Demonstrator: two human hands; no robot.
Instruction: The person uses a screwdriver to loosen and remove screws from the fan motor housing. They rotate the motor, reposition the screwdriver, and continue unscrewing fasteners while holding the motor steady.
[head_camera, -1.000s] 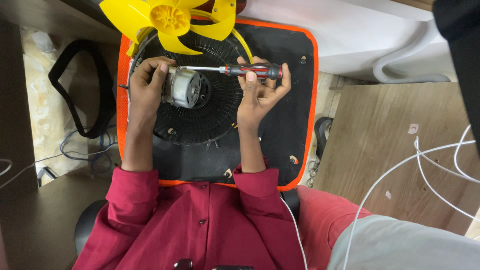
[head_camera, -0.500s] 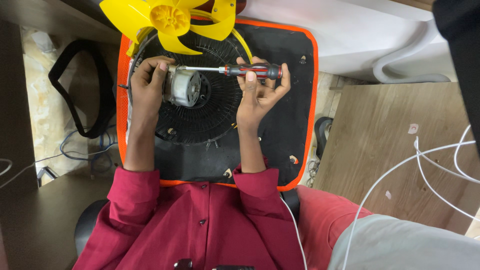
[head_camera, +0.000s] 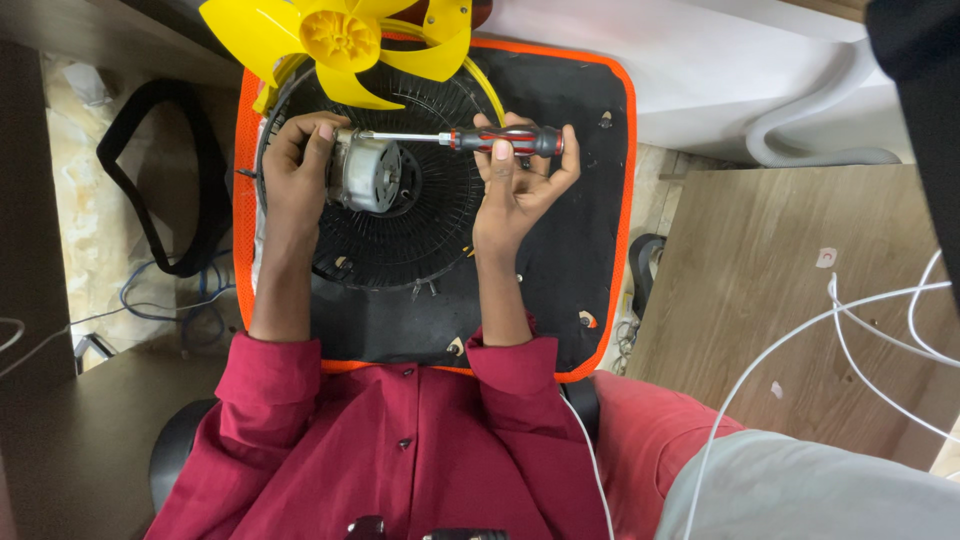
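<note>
the step in hand appears to be work on a screw at the side of the small electric motor (head_camera: 368, 175), judged from how the tool is set. the left hand (head_camera: 300, 165) is clenched around the left end of the motor, fingers wrapped over its top, steadying it above the centre of the round black fan grille (head_camera: 400, 250). the right hand (head_camera: 515, 180) grasps the red-and-black handle of the screwdriver (head_camera: 480, 140), thumb and fingers closed on it, with the metal shaft running level to the left and its tip meeting the motor's upper edge beside the left fingers. the motor is a short grey metal cylinder with a vented end face and a darker core showing; whether the tip sits in a screw head cannot be told. the grille lies flat on a black mat with an orange border (head_camera: 600, 200) across the person's lap. a yellow fan blade (head_camera: 335, 40) rests at the far edge, overlapping the grille rim. the next move likely calls for keeping the shaft in line with the screw and the motor held firm against the turning. white cables (head_camera: 850, 320) cross a wooden board (head_camera: 760, 260) to the right.
</note>
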